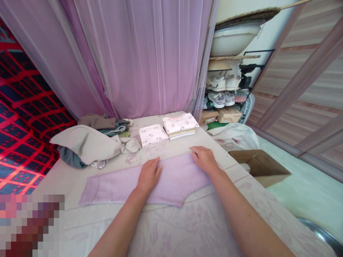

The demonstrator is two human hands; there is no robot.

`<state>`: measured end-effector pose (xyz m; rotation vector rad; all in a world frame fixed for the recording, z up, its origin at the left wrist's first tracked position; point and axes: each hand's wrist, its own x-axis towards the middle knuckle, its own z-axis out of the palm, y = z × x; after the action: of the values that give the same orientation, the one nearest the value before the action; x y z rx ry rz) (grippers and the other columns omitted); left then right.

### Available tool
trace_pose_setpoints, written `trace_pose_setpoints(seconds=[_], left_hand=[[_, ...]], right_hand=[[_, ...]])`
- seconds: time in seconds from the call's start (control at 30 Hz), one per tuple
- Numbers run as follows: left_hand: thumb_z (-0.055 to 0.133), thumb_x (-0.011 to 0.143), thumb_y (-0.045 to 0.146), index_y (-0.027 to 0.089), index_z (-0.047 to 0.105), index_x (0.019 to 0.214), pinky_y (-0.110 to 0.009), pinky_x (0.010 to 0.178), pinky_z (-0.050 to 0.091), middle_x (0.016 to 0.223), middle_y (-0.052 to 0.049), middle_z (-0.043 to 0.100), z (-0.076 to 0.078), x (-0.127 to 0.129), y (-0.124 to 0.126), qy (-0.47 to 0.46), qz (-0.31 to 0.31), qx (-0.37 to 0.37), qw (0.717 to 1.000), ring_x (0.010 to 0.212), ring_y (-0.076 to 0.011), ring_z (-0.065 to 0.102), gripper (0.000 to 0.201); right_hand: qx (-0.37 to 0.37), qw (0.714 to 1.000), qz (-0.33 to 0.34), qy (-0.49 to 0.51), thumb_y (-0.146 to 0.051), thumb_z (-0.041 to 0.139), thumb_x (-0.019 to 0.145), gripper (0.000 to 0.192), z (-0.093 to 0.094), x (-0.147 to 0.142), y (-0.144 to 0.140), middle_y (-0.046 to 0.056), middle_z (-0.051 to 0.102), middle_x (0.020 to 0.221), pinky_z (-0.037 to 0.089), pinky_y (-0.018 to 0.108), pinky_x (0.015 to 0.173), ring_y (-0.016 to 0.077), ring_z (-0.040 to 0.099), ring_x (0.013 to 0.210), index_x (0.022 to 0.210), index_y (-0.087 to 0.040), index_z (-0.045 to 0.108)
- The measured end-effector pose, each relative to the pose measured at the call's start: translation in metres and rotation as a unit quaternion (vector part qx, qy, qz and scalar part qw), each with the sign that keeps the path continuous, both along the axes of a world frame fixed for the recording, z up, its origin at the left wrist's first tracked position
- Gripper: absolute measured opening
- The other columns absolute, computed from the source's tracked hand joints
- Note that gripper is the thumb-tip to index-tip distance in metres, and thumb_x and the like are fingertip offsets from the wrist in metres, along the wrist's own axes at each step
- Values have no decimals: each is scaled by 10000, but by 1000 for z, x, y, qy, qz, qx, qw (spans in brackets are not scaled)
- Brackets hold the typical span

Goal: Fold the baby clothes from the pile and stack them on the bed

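A pair of lilac ribbed trousers [171, 182] lies flat on the bed, one leg over the other, with the cuffs toward the left. On the middle of the cloth rests my left hand [149, 174], palm down, fingers stretched out. My right hand [205, 160] lies at the waist end on the right, its fingers extended over the far edge. Part of the waistband is hidden beneath my right hand and wrist. Beyond the trousers are a folded white printed garment [153, 135] and a second folded stack [180, 123] with the same kind of print on top.
A loose heap of clothes [91, 142] in beige, brown and grey-green sits at the far left. Purple curtains [150, 60] hang behind the bed [160, 228]. To the right are an open cardboard box [268, 160], a shoe rack [227, 89] and a wooden wardrobe [305, 82].
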<state>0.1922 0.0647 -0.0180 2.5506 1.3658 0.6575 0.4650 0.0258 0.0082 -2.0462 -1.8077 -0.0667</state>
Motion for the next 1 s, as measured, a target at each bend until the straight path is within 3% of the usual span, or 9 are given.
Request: trace_pose_setpoints(seconds=[0.17,0.33,0.53,0.7,1.0], left_hand=[[495,891,309,180,664,1043,-407,929,428,1030,-85,683,2,-12,5,-11,75,-17,997,998,-245,583,262],[546,846,305,209,653,904,-394,875,420,932,-53,669,6,-16,8,-23,91,-42,995,939,-241,576,155],[539,834,288,226,626,900,-381,855,413,915,-36,669,4,-17,6,-45,87,-50,994,919,-232,582,126],[530,828,299,223,624,909,-393,860,412,936,-47,663,7,-14,4,-33,99,-43,994,937,-244,577,145],[514,844,353,211,604,813,-399,865,393,903,-60,637,15,-26,8,31,130,-57,989,940,-262,551,171]], right_hand=[[2,1000,5,21,-261,496,848,200,-17,1,2,43,700,975,347,368,899,218,582,988,914,-234,683],[17,999,21,44,-151,499,731,161,-20,5,-3,21,682,880,324,351,893,200,575,908,789,-223,631],[4,997,32,65,-148,518,673,118,-19,8,-4,26,695,1030,341,350,885,201,583,975,677,-219,612],[-2,998,-5,60,-198,529,727,113,-22,9,0,43,677,1134,351,363,912,213,579,1058,750,-221,637],[-17,999,-33,5,-243,501,820,163,-18,4,2,39,692,961,351,335,829,208,586,926,895,-213,642]])
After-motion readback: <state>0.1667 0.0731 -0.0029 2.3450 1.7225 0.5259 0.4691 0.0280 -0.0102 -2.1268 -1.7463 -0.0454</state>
